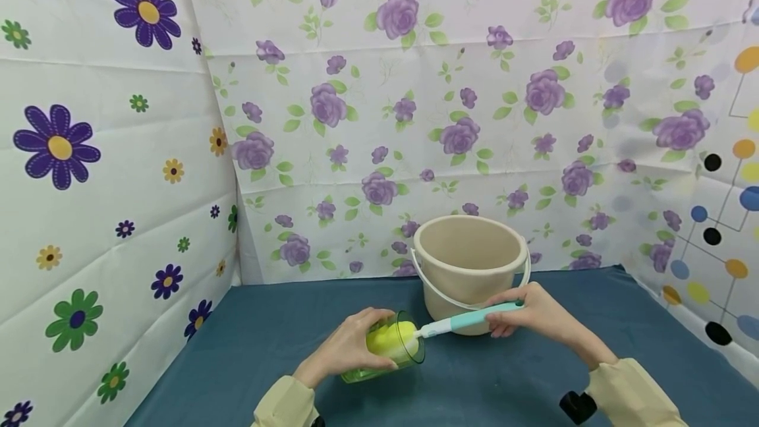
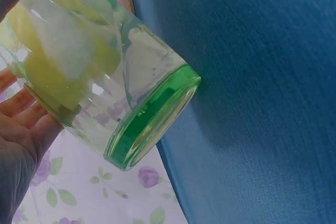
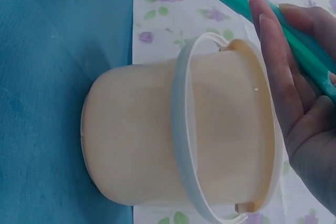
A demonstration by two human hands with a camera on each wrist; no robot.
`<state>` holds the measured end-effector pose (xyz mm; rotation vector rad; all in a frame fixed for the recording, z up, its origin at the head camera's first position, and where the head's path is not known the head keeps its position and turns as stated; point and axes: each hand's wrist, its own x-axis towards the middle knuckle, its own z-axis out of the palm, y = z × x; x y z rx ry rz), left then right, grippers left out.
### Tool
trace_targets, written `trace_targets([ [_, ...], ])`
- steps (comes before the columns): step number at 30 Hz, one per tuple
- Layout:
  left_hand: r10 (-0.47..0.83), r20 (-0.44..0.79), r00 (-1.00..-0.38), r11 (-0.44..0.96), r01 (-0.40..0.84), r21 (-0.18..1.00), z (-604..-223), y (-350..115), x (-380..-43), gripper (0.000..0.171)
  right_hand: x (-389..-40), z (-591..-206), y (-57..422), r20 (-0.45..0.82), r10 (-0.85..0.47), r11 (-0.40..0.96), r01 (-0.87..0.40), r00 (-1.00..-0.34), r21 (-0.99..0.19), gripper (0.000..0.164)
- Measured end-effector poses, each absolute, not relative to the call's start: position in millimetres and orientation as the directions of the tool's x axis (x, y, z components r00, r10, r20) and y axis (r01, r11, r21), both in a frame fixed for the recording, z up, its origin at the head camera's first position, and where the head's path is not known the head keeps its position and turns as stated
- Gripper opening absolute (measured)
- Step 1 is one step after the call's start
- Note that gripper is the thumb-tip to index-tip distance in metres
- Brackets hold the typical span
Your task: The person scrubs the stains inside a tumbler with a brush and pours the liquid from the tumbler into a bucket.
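Note:
My left hand (image 1: 356,342) grips a clear green-tinted glass (image 2: 142,77), tilted on its side with its mouth toward the right. Inside the glass sits the yellow sponge head (image 1: 391,340) of a cup brush, with a whitish middle part showing through the wall in the left wrist view. The brush's teal and white handle (image 1: 468,319) sticks out of the mouth, up to the right. My right hand (image 1: 528,312) holds the handle near its far end, thumb and fingers around it. In the left wrist view the glass's thick green base (image 2: 152,119) faces the blue tabletop.
A cream bucket (image 1: 468,272) with a white bail handle (image 3: 184,124) stands behind the hands at the back of the table. Blue cloth (image 1: 273,321) covers the table. Flower-printed sheets (image 1: 356,150) hang at the back and left, a dotted one (image 1: 711,262) at the right.

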<state>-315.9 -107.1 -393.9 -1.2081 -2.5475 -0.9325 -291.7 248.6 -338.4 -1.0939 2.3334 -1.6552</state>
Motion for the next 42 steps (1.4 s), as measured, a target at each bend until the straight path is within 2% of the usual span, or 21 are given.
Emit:
trace_targets([
  [12,0.637,0.395,-0.662,0.475,0.741,0.474,-395.8,-106.9,-316.0,0.074,-293.1,-337.8,256.0,0.291,-0.574,0.227,-0.490,-0.766,-0.841,0.023],
  [32,0.639,0.400,-0.658,0.465,0.744,0.480,-394.0,-107.2,-315.9,0.074,-288.7,-325.2,256.3,0.331,-0.598,0.184,-0.527,-0.730,-0.830,0.020],
  [42,0.640,0.395,-0.659,0.470,0.743,0.477,-394.5,-107.1,-315.7,0.073,-288.2,-321.0,261.8,0.324,-0.575,0.230,-0.529,-0.751,-0.817,0.021],
])
